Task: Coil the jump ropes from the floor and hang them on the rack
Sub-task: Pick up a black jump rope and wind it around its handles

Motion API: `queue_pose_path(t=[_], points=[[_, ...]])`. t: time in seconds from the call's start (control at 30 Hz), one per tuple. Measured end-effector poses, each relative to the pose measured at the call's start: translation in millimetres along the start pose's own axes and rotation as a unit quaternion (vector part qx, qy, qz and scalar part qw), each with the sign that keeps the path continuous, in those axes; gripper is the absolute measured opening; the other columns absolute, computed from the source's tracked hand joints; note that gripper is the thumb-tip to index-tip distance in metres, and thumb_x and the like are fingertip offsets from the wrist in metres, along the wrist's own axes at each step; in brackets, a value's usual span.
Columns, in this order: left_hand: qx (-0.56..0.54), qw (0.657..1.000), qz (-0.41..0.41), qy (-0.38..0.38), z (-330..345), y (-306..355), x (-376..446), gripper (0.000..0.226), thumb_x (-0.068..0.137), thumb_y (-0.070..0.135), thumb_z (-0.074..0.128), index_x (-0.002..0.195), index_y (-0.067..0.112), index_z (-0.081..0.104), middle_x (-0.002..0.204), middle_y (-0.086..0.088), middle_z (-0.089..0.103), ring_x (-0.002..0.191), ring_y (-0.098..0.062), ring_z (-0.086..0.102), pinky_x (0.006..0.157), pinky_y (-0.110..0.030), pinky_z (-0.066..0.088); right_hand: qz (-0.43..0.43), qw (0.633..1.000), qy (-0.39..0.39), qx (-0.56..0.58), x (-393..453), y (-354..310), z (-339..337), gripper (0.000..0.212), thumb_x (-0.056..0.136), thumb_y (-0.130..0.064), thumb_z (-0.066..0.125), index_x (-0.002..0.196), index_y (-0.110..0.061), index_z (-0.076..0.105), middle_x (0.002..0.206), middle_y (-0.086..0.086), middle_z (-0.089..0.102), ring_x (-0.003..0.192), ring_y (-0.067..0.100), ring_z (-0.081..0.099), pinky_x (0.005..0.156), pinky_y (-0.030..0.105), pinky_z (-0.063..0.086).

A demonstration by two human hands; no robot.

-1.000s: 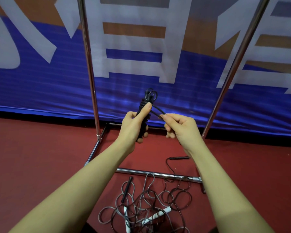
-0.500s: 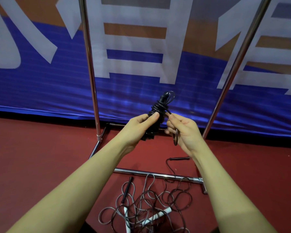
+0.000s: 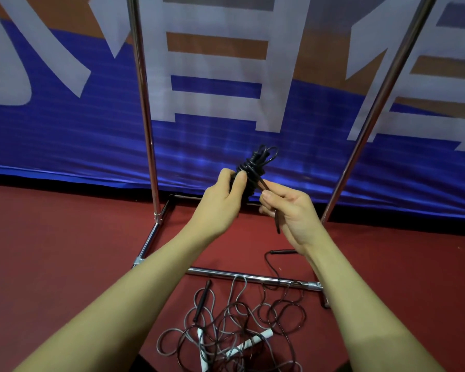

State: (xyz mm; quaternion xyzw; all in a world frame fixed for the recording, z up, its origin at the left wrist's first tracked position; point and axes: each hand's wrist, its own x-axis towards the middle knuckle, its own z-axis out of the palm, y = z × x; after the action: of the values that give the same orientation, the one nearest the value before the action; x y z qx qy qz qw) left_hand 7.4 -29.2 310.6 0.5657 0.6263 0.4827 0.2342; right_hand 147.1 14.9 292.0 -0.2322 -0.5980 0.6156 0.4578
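A black jump rope, wound into a tight bundle with small loops at its top, is up in front of me. My left hand grips the bundle's lower part, thumb pressed on its side. My right hand holds the rope's loose end, a dark strand running from the bundle through my fingers and out below them. The chrome rack stands just behind, its two uprights on either side of my hands; its top bar is out of view.
On the red floor below lie tangled jump ropes, dark and grey, with black and white handles. One dark rope crosses the rack's base bar. A blue, orange and white banner hangs behind the rack.
The bundle has tilted right and risen slightly. My right hand went from pinching the cord near the bundle to drawing its loose end down and right through my fingers.
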Motion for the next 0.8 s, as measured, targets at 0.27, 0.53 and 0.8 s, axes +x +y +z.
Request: queue_pose_path(t=[0.27,0.53,0.8], points=[[-0.090,0.994,-0.059,-0.004,-3.3,2.2,4.5,0.069,0.089,0.065,0.034,0.081,0.000,0.057,0.059,-0.001,0.052,0.051,-0.021,0.050,0.047,-0.025,0.037,-0.001,0.999,0.006,0.040,-3.2,-5.9,6.0,0.027,0.085,-0.004,0.055,0.112,-0.006,0.062,0.057,-0.006,0.041,0.053,0.006,0.035,0.068,0.026,0.034],[-0.244,0.958,-0.094,-0.119,-0.8,0.9,-0.4,0.050,0.076,0.062,0.055,0.075,0.012,0.052,0.049,-0.008,0.047,0.034,-0.017,0.038,0.037,-0.016,0.021,-0.015,0.994,0.039,-0.100,1.0,-6.9,-5.1,0.021,0.091,-0.008,0.058,0.108,-0.016,0.067,0.060,-0.010,0.052,0.056,0.004,0.043,0.062,0.019,0.038],[-0.182,0.975,-0.098,-0.087,3.8,1.7,0.8,0.039,0.084,0.049,0.062,0.083,0.013,0.046,0.065,-0.003,0.055,0.045,-0.015,0.055,0.043,-0.023,0.040,-0.008,0.996,0.075,-0.050,-1.7,-6.8,-2.1,0.022,0.088,-0.011,0.061,0.103,-0.021,0.073,0.084,0.018,0.071,0.077,0.009,0.053,0.071,0.022,0.041]])
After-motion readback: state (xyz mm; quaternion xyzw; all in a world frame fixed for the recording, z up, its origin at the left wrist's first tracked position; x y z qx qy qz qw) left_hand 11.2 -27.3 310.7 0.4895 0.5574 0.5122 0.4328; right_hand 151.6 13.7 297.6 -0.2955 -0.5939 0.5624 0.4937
